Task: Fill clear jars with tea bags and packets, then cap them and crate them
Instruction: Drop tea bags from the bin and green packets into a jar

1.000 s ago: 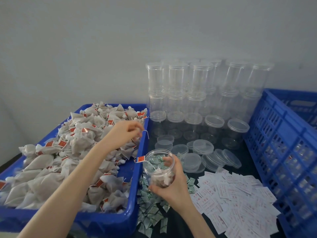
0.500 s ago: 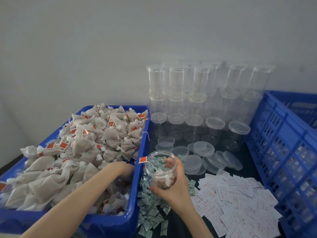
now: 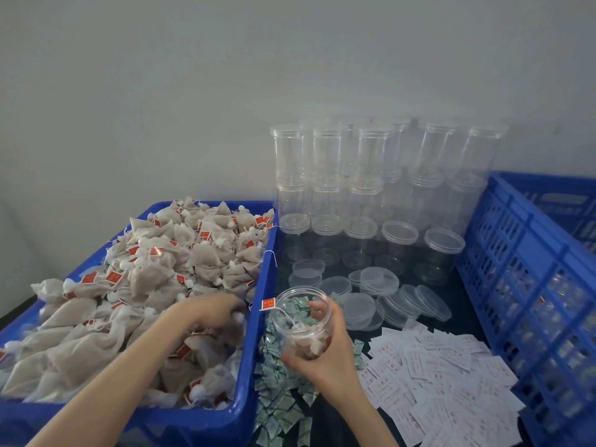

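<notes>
Right hand (image 3: 322,353): wrapped around an open jar (image 3: 301,321), thumb at the near side and fingers curled over the far rim; the jar is held tilted, just beside the blue tub's right wall.
Jar contents: a few tea bags are seen at the bottom; a red tag (image 3: 268,303) hangs outside the rim on its string.
Left hand (image 3: 219,309): lowered into the heap of tea bags (image 3: 167,269), fingers bent down among them; whether a bag is gripped cannot be told.
Blue tub (image 3: 254,350): placed under the left hand, filled with tea bags.
Green packets (image 3: 277,401): scattered under and in front of the right hand.
White packets (image 3: 445,375): spread to the right of the right hand.
Loose lids (image 3: 380,295): piled just beyond the held jar.
Empty jars (image 3: 364,182): stacked against the wall, beyond the lids.
Blue crate (image 3: 529,269): set to the far right of the right hand.
</notes>
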